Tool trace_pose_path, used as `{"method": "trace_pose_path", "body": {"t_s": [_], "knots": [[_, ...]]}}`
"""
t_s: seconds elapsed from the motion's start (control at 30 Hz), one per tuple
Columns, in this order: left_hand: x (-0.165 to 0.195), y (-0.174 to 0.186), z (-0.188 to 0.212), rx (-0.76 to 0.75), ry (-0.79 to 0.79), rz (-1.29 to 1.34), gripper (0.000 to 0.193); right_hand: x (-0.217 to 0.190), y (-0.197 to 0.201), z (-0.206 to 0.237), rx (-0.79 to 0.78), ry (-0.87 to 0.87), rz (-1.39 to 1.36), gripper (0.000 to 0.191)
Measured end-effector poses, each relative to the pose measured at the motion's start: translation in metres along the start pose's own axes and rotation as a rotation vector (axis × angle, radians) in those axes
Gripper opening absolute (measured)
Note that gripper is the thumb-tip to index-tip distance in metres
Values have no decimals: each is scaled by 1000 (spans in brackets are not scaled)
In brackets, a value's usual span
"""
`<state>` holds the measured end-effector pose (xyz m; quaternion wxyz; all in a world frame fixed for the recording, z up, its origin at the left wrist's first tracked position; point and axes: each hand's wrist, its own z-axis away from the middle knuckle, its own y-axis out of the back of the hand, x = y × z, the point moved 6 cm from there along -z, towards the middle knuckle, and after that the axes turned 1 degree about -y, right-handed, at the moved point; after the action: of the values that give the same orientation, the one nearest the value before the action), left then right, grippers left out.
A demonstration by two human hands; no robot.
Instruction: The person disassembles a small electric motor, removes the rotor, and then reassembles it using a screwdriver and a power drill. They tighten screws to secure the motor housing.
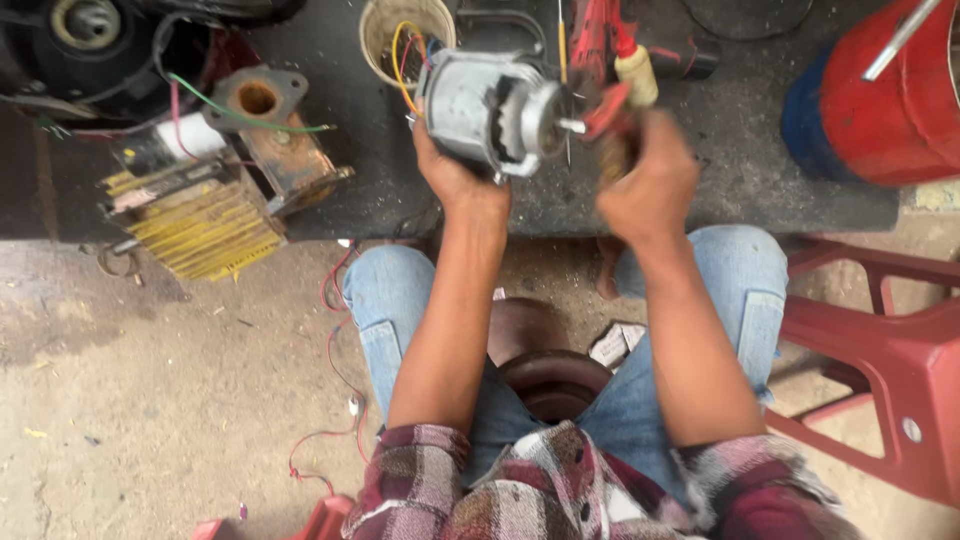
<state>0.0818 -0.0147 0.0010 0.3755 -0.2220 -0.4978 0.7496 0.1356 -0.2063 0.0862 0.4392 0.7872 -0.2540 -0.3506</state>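
motor [490,110] sideways, shaft pointing right

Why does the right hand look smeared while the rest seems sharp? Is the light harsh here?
Head view: the right hand and the red-handled tool it grips are motion-blurred; the left hand and the grey electric motor are only slightly soft. Light is flat and diffuse, shadows faint, with no glare; the red plastic chair looks crisp.
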Motion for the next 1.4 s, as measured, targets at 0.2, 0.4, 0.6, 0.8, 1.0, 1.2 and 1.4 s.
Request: {"method": "trace_pose_path", "body": {"t_s": [0.2, 0.4, 0.6, 0.8, 1.0, 1.2, 1.4], "knots": [[1, 4, 3, 56, -8, -19, 56, 1, -5, 14, 5, 48, -94, 54], [-4, -10, 8, -50, 34, 78, 53, -2, -16, 19, -69, -65, -266, 80], [-6, 3, 12, 199, 42, -98, 55, -6, -15, 32, -125, -222, -210, 68], [-5, -3, 16, 117, -29, -98, 51, 44, -28, 54, -95, -826, -993, 69], [13, -16, 18, -50, -235, -135, 43, 111, -20, 60, 59, -694, -782, 79], [22, -24, 21, -91, -294, -218, 41, 110, -11, 46, -127, -671, 208, 97], [24, -31, 31, -139, -395, -292, 33, 4, -5, 10, -220, -534, -1595, 98]]}}
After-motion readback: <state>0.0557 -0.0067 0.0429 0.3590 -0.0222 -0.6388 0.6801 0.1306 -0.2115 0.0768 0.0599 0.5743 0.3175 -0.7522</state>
